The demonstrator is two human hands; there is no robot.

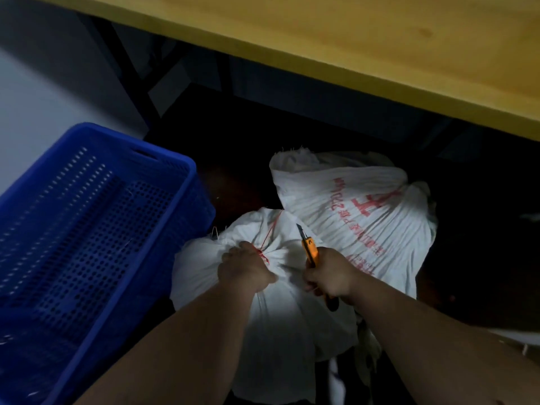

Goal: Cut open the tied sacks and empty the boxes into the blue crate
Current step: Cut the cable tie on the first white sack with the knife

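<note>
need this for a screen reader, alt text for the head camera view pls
A person's left hand grips the red-tied neck of a white sack on the floor while the right hand holds an orange utility knife, blade up. A second sack lies behind, a blue crate left, a wooden table above.

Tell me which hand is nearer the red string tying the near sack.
Left. The left hand grips the sack's neck right at the red string; the right hand, holding the orange knife, sits off to its right.

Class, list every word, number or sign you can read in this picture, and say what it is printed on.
Far sack: red print in rows, with a large red mark, too blurred and creased to read.
Near sack: no print shows.
Blue crate, orange knife: no text shows.
</note>
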